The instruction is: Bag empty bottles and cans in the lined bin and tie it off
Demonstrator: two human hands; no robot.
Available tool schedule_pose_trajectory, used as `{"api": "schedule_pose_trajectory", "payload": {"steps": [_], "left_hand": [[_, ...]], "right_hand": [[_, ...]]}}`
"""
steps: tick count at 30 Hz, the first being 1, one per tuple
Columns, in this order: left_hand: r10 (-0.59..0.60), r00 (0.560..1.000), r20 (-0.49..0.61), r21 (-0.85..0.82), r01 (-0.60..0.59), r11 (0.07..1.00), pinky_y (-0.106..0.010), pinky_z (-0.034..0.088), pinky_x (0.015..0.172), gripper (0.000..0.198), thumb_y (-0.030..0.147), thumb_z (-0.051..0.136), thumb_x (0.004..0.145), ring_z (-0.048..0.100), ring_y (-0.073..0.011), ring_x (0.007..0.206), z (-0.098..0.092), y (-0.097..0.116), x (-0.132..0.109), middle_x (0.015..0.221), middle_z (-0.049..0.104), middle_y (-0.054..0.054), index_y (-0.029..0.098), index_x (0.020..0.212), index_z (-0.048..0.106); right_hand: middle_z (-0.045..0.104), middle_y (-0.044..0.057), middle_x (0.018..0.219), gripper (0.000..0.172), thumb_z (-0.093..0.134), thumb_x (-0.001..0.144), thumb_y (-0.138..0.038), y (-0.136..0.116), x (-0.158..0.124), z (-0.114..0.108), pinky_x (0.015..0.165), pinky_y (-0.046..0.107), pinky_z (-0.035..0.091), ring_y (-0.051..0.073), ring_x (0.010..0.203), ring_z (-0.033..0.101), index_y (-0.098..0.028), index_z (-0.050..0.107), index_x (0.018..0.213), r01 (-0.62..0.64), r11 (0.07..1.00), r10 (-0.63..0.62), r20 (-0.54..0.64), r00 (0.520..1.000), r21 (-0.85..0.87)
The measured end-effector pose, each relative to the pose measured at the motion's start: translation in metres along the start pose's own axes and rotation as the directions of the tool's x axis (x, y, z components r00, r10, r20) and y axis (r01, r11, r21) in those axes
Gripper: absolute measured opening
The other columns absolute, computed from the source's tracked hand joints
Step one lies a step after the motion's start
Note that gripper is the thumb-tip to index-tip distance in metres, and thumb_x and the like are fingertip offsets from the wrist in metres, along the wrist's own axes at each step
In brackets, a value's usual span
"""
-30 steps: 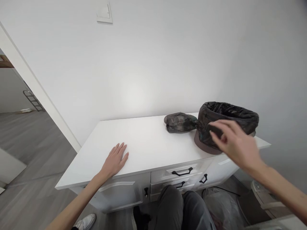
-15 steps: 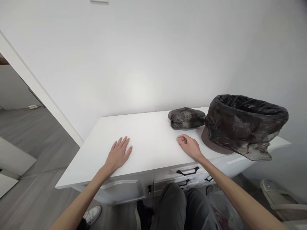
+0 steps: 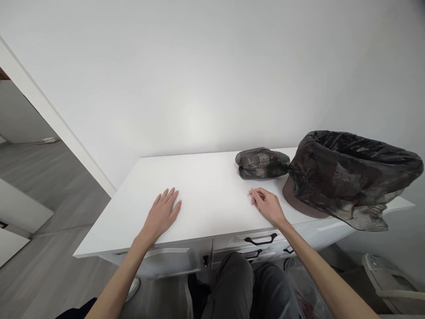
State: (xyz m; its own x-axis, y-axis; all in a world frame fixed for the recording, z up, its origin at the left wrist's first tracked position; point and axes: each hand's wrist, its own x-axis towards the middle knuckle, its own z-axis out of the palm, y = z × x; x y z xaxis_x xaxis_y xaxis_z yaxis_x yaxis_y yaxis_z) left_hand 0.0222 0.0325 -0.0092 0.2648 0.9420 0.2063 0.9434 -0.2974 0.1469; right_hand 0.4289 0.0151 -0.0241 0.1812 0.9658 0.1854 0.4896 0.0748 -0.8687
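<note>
Head view, left hand spread wide on white cabinet, right hand curled narrow, black bag, lined bin near

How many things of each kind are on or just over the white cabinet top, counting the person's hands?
Hands: 2 (left hand, right hand)
Dark plastic-wrapped bundle: 1
Bag-lined brown container: 1
Total: 4

A white cabinet top carries a bagged bundle and brown bin.
</note>
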Motion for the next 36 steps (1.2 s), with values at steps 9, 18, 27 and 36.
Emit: {"api": "schedule_pose_trajectory", "payload": {"steps": [9,18,27,36], "left_hand": [[0.021,0.999,-0.03,-0.041,-0.023,0.999,-0.052,0.027,0.134,0.064,0.057,0.031,0.111,0.031,-0.0278,0.163,0.001,-0.001,-0.004,0.171,0.041,-0.007,0.02,0.161,0.049],[0.014,1.0,-0.005,-0.053,-0.014,0.998,-0.052,0.026,0.135,0.066,0.059,0.03,0.111,0.03,-0.0284,0.163,-0.002,0.001,-0.006,0.173,0.039,-0.007,0.02,0.16,0.049],[0.033,0.999,-0.03,-0.061,-0.035,0.997,-0.053,0.028,0.134,0.065,0.059,0.031,0.111,0.031,-0.0289,0.163,-0.002,0.0,-0.008,0.172,0.041,-0.007,0.021,0.16,0.05],[0.047,0.997,-0.069,-0.058,-0.051,0.997,-0.054,0.031,0.133,0.061,0.058,0.034,0.111,0.035,-0.0296,0.161,0.001,-0.001,-0.008,0.17,0.043,-0.006,0.025,0.159,0.052]], "right_hand": [[0.069,0.004,0.07,0.065,0.054,0.093,-0.082,0.009,0.004,0.001,0.052,0.029,0.043,0.016,0.051,0.055,-0.02,0.072,0.093,-0.034,0.987,0.039,-0.03,0.999,0.156],[0.075,0.007,0.085,0.063,0.057,0.092,-0.081,0.006,0.005,0.001,0.044,0.026,0.041,0.013,0.05,0.057,-0.02,0.071,0.096,-0.071,0.981,0.082,-0.054,0.995,0.182],[0.073,0.014,0.117,0.066,0.062,0.092,-0.073,0.015,0.007,0.003,0.043,0.024,0.046,0.012,0.055,0.061,-0.018,0.062,0.128,-0.111,0.976,0.139,-0.149,0.979,0.186],[0.049,0.023,0.15,0.078,0.057,0.093,-0.074,0.02,0.008,0.004,0.052,0.03,0.058,0.014,0.064,0.07,-0.019,0.051,0.149,-0.09,0.984,0.124,-0.223,0.967,0.154]]}}
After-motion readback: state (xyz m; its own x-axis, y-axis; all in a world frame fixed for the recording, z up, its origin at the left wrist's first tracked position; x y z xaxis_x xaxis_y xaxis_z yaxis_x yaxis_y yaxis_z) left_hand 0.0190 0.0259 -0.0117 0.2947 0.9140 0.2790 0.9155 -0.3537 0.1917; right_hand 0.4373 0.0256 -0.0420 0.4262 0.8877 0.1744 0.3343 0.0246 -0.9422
